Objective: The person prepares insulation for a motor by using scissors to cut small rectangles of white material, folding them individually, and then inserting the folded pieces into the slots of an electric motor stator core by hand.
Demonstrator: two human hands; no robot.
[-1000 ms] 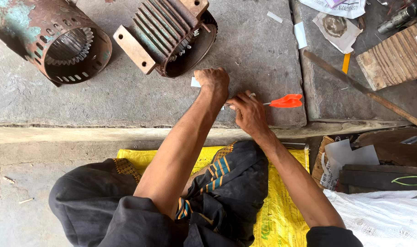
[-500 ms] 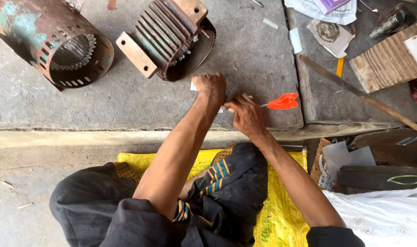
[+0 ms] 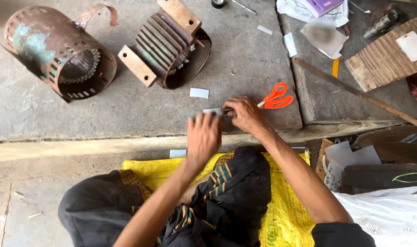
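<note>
Orange-handled scissors (image 3: pixel 276 97) lay on the concrete slab (image 3: pixel 245 55) near its front edge, just beside the right hand (image 3: pixel 245 114). That hand's fingers were curled shut, pinching one end of a small white paper strip (image 3: pixel 213 111) against the slab. The left hand (image 3: pixel 203 137) hovered just short of the strip with its fingers spread loosely, holding nothing. A second white slip (image 3: pixel 199 93) lay a little farther back. Toward the slab's far edge rested a finned motor housing (image 3: pixel 165 45), and at the far left corner a rusty perforated cylinder (image 3: pixel 57 52) — both on their sides, well apart from the hands.
</note>
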